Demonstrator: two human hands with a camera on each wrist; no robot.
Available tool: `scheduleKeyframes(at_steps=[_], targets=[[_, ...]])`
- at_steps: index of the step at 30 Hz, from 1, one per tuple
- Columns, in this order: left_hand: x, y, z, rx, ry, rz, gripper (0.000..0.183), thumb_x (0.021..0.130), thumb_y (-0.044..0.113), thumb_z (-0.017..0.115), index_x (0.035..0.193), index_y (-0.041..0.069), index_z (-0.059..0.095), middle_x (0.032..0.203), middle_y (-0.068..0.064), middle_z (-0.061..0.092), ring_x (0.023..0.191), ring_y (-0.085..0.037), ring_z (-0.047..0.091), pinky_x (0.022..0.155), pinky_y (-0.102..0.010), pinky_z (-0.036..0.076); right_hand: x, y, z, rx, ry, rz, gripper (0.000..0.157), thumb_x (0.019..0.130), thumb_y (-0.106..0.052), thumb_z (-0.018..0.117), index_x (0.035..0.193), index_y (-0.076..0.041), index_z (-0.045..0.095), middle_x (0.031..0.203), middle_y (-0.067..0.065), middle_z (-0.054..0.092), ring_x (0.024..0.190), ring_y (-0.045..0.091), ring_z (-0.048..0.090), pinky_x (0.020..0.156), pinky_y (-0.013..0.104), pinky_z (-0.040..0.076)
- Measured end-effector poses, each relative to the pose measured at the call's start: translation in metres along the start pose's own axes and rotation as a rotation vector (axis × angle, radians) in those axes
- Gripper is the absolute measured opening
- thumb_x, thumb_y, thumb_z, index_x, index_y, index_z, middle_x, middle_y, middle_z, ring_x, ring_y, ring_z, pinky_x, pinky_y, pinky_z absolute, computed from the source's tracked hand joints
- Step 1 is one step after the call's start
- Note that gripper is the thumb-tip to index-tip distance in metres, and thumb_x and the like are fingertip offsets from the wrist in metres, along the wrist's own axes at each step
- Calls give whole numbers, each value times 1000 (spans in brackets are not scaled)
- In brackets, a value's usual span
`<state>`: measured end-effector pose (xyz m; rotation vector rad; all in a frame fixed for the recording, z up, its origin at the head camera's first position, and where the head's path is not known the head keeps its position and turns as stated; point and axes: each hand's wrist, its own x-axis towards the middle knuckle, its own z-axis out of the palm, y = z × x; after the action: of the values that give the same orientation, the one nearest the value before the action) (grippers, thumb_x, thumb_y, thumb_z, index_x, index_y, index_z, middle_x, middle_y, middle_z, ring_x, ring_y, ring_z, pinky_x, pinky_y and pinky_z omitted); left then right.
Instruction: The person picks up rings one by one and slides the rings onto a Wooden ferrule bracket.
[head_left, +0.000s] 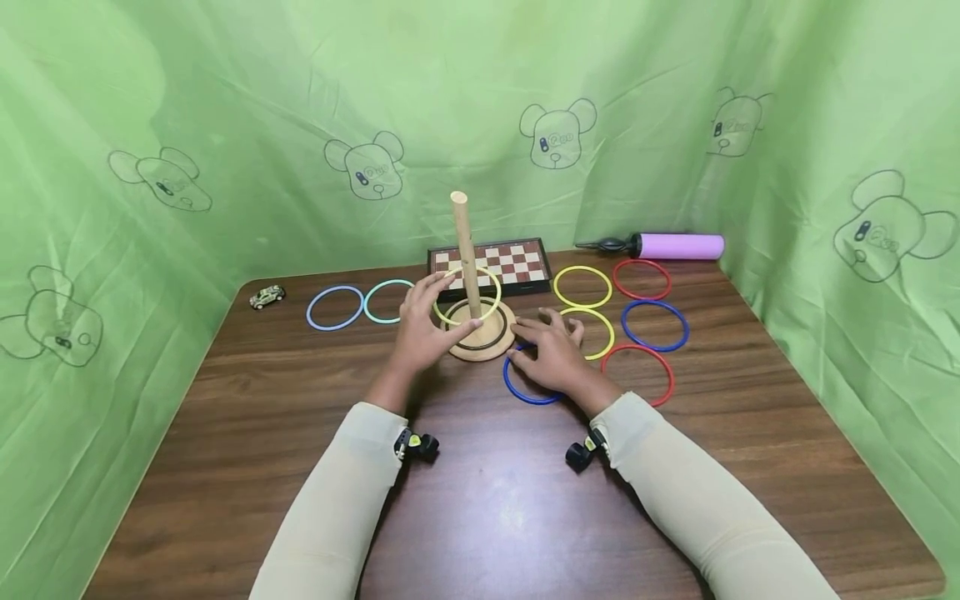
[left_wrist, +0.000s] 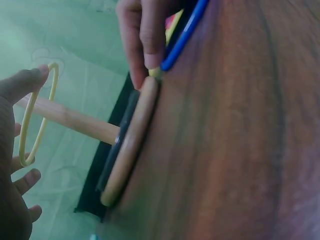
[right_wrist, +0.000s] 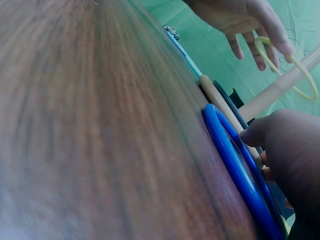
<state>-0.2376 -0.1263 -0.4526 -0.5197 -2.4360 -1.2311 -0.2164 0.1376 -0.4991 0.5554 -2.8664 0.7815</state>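
A ring-toss stand has an upright wooden peg (head_left: 466, 242) on a round base (head_left: 480, 355), with a dark ring (left_wrist: 112, 156) around the peg's foot. My left hand (head_left: 422, 329) holds a yellow ring (head_left: 498, 293) between thumb and fingers, above the base. The peg passes through this ring, as both wrist views show. Over on the right, my right hand (head_left: 553, 357) has its fingertips at the edge of the base. A blue ring (right_wrist: 235, 160) lies partly beneath that hand.
Two yellow rings (head_left: 582, 286), two red rings (head_left: 642, 279) and another blue ring (head_left: 655, 325) lie to the right. Two light blue rings (head_left: 335, 307) and a toy car (head_left: 267, 297) are left. Behind stand a checkered board (head_left: 517, 262) and a purple pump (head_left: 678, 246).
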Motion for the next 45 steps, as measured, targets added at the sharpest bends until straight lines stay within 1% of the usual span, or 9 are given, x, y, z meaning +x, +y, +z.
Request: scheduleKeyframes(at_steps=[4,7,12,17,21,24,32,41,45], targets=[[-2,-7,11,11,-29,-19,88,79,39,99,155,13,62,162,-19,53,153,-41,46,129,-73,24,-1,2,-1,0,5,6,52,103,-42,73,149,-19,70,160,5,64,161,44,34,119,80,12],[-8,-13,17,32,-56,-39,88,79,40,99,155,14,62,162,-20,54,153,-41,47,129,-73,25,-2,0,0,0,-5,2,52,103,-42,73,149,-19,70,160,5,63,161,45,35,119,81,13],[-12,-20,22,54,-77,-62,87,80,40,97,155,13,62,162,-18,55,153,-43,46,127,-73,26,0,-2,0,-8,-12,4,52,104,-42,73,150,-19,69,161,6,63,161,44,34,119,81,12],[-15,-28,27,87,-94,-75,87,81,42,96,155,12,61,164,-16,54,155,-44,41,129,-71,22,0,-1,-1,-10,-14,6,52,103,-42,73,150,-18,69,160,6,63,161,43,34,119,80,13],[-15,-31,29,92,-104,-78,87,82,44,95,156,13,61,164,-15,54,156,-48,37,128,-73,20,0,0,-1,-1,-7,3,53,103,-42,73,150,-18,69,160,5,63,161,43,34,119,79,12],[-15,-32,29,96,-112,-81,88,82,45,95,156,14,60,164,-15,55,156,-50,36,127,-73,20,0,-1,-1,9,1,-3,52,103,-41,74,150,-18,69,160,5,63,161,44,35,119,80,11],[-15,-33,30,140,-154,-108,91,82,49,95,158,15,57,164,-12,55,156,-45,37,128,-70,19,1,0,-1,13,-2,0,51,103,-39,74,150,-18,69,161,5,62,161,44,34,120,80,11],[-15,-34,31,153,-185,-114,91,83,50,94,158,14,57,163,-12,57,154,-44,39,125,-69,23,1,-1,-2,9,-13,1,51,104,-40,74,150,-21,69,161,4,62,162,44,34,119,80,12],[-15,-34,31,151,-189,-115,89,84,50,93,158,15,57,163,-12,56,154,-44,39,125,-69,23,1,-1,-2,10,-15,4,51,104,-40,73,151,-20,69,162,5,62,162,44,33,119,80,11]])
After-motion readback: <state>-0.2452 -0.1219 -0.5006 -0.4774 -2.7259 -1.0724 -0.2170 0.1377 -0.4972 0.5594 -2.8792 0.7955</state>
